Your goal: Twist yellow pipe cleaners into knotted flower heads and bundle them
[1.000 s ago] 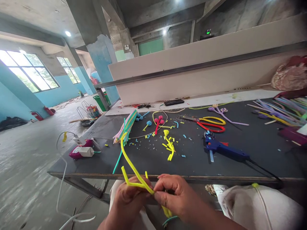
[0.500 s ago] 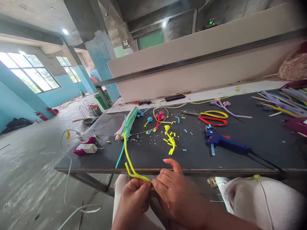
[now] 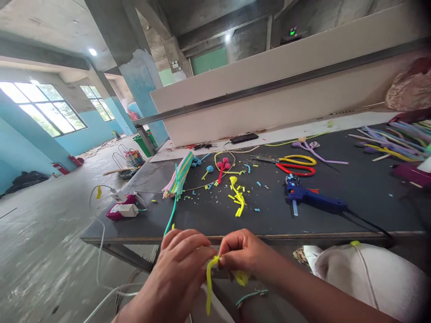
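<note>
Between both hands, just in front of the table edge, is a yellow pipe cleaner (image 3: 209, 287). One length of it hangs down below my fingers, and a knotted yellow part shows under my right hand. My right hand (image 3: 244, 253) pinches it with thumb and forefinger. My left hand (image 3: 183, 258) is closed around it from the other side, its fingertips mostly hidden behind the back of the hand. On the table beyond lie yellow pipe cleaner pieces (image 3: 238, 199), a red knotted flower shape (image 3: 224, 168) and a bundle of pastel pipe cleaners (image 3: 179, 177).
Scissors (image 3: 298, 165) with red and yellow handles lie behind a blue glue gun (image 3: 316, 198). A power adapter (image 3: 126, 210) sits at the table's left, its white cable drooping to the floor. Further right are more pipe cleaners (image 3: 392, 141). A dark phone (image 3: 244, 138) lies at the back.
My left hand has turned over and risen, its back now facing up. The yellow pipe cleaner's long end now hangs down instead of reaching up left. My right hand's fingers have curled into a pinch.
</note>
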### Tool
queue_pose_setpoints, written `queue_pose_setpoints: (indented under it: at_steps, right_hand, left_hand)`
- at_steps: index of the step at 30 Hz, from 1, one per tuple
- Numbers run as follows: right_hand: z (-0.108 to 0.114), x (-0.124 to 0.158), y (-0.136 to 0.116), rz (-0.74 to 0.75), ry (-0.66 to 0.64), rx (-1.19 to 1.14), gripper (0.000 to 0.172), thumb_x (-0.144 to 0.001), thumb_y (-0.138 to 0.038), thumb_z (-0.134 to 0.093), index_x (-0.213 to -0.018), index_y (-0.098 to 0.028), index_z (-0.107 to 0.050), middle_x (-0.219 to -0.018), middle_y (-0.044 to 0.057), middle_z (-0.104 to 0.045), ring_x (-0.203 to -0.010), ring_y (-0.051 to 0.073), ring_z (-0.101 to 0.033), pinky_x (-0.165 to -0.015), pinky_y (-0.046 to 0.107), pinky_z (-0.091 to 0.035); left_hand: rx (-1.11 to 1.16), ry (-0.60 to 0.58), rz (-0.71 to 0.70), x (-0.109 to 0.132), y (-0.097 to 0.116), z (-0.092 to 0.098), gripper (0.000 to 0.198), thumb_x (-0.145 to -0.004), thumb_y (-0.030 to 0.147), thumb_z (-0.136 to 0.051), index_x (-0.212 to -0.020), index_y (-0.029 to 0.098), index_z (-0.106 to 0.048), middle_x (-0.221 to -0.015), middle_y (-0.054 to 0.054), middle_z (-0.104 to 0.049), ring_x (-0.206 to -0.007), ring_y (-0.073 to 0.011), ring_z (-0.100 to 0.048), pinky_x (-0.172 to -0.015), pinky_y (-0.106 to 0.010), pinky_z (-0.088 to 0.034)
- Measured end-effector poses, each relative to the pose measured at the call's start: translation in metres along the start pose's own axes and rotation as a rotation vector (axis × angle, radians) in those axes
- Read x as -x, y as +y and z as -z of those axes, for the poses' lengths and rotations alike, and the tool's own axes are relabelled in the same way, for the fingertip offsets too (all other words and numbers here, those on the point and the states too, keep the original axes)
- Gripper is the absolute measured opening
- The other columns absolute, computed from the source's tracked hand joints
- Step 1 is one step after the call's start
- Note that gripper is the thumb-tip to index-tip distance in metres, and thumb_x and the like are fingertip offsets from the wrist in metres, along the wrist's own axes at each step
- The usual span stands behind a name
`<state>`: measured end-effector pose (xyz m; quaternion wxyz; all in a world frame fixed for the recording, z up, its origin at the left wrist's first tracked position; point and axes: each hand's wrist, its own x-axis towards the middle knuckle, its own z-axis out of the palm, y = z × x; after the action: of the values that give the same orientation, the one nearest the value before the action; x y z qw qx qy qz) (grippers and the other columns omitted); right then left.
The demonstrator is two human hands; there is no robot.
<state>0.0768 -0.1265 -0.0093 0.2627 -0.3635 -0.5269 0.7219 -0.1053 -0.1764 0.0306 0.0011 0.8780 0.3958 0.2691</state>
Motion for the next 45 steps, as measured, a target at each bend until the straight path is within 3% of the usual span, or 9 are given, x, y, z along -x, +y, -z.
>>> queue_pose_setpoints:
  at_steps: [11, 16, 20, 25, 29, 34, 37, 40, 45]
  right_hand:
    - [0.003, 0.004, 0.004, 0.114, -0.034, 0.283, 0.009, -0.063, -0.016, -0.055, -0.054, -0.016, -0.056, -0.048, -0.006, -0.048, -0.044, 0.007, -0.039, -0.049, 0.022, -0.035]
    - [-0.001, 0.008, 0.009, 0.636, 0.009, 0.878, 0.018, -0.067, -0.006, -0.051, -0.052, -0.016, -0.046, -0.049, -0.010, -0.041, -0.049, 0.005, -0.037, -0.089, 0.034, -0.032]
    - [0.002, 0.005, 0.022, 0.881, 0.012, 1.226, 0.011, -0.070, -0.011, -0.053, -0.061, -0.017, -0.051, -0.056, -0.005, -0.052, -0.059, 0.010, -0.045, -0.098, 0.043, -0.022]
    - [0.003, 0.001, 0.032, 1.089, -0.056, 1.432, 0.013, -0.078, -0.011, -0.049, -0.077, -0.015, -0.061, -0.061, 0.000, -0.059, -0.062, 0.014, -0.048, -0.101, 0.045, -0.019]
    - [0.009, 0.010, 0.011, 0.965, -0.002, 1.218, 0.017, -0.083, -0.013, -0.048, -0.090, -0.020, -0.062, -0.076, 0.001, -0.066, -0.074, 0.016, -0.057, -0.103, 0.046, -0.016]
    - [0.016, 0.013, 0.004, 0.767, 0.628, 0.424, 0.016, -0.086, -0.028, -0.051, -0.099, -0.024, -0.058, -0.095, 0.006, -0.061, -0.094, 0.022, -0.053, -0.085, 0.037, -0.037]
    - [0.003, 0.001, 0.019, 0.353, 0.323, 0.013, 0.021, -0.075, -0.042, -0.064, -0.076, -0.022, -0.060, -0.068, 0.000, -0.055, -0.065, 0.016, -0.051, -0.061, 0.028, -0.041]
    - [-0.016, -0.005, 0.028, 0.192, 0.049, -0.342, 0.035, -0.059, -0.043, -0.078, -0.081, -0.020, -0.063, -0.077, 0.000, -0.058, -0.067, 0.014, -0.051, -0.064, 0.026, -0.041]
    - [-0.025, 0.001, 0.022, 0.207, 0.106, -0.579, 0.033, -0.060, -0.043, -0.078, -0.070, -0.017, -0.060, -0.066, -0.003, -0.050, -0.061, 0.011, -0.045, -0.063, 0.024, -0.040]
  left_hand:
    - [0.201, -0.181, 0.129, 0.003, -0.005, -0.026, 0.019, -0.082, 0.011, -0.040, -0.074, 0.018, -0.056, -0.070, -0.003, -0.061, -0.065, -0.0136, -0.055, -0.059, -0.023, -0.042]
    - [0.396, -0.213, 0.591, 0.002, -0.005, -0.036, 0.019, -0.073, 0.017, -0.052, -0.054, 0.017, -0.050, -0.054, 0.002, -0.049, -0.054, -0.0106, -0.045, -0.052, -0.021, -0.032]
    - [0.951, -0.298, 1.084, 0.005, -0.013, -0.048, 0.014, -0.059, 0.020, -0.059, -0.052, 0.017, -0.046, -0.044, 0.006, -0.038, -0.041, -0.0063, -0.031, -0.040, -0.020, -0.021]
    - [1.550, -0.294, 1.271, 0.017, -0.015, -0.058, 0.019, -0.053, 0.020, -0.066, -0.056, 0.014, -0.048, -0.047, 0.002, -0.049, -0.042, -0.0091, -0.046, -0.045, -0.022, -0.034]
    - [1.342, -0.196, 1.059, 0.021, -0.006, -0.040, 0.019, -0.072, 0.029, -0.063, -0.065, 0.014, -0.052, -0.059, -0.004, -0.060, -0.055, -0.0143, -0.057, -0.057, -0.026, -0.044]
    - [0.503, 0.223, 0.474, 0.023, -0.001, -0.016, 0.016, -0.086, 0.023, -0.049, -0.074, 0.018, -0.060, -0.075, -0.003, -0.067, -0.070, -0.0129, -0.062, -0.064, -0.021, -0.048]
    - [0.179, 0.403, 0.227, 0.019, -0.004, -0.022, 0.014, -0.085, 0.014, -0.049, -0.085, 0.021, -0.061, -0.087, -0.004, -0.069, -0.082, -0.0135, -0.065, -0.073, -0.020, -0.050]
    - [0.024, 0.421, 0.104, 0.012, -0.006, -0.037, 0.011, -0.087, 0.018, -0.049, -0.089, 0.020, -0.060, -0.089, -0.006, -0.069, -0.081, -0.0140, -0.067, -0.071, -0.019, -0.053]
    - [-0.133, 0.414, -0.063, 0.001, -0.008, -0.052, 0.016, -0.089, 0.020, -0.046, -0.094, 0.019, -0.061, -0.089, -0.007, -0.071, -0.078, -0.0131, -0.068, -0.068, -0.017, -0.054]
